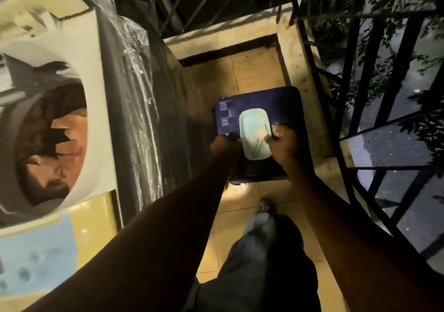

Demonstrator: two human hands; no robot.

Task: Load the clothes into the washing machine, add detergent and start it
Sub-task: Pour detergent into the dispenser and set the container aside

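While both arms reach down past the washing machine [79,109], the left hand [224,147] and right hand [286,143] grip opposite edges of a pale detergent container [255,135], fingers curled onto its rim. It sits over a dark blue basket [286,105] on the tiled floor [259,71], right of the machine. Clothes [55,148] fill the machine's open drum. A plastic-wrapped panel [134,100] stands between machine and basket; a metal railing [384,109] runs beyond the basket.

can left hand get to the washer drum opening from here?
Probably yes. The left hand is on the pale tub, but the drum opening stands uncovered to its left with nothing visibly between.
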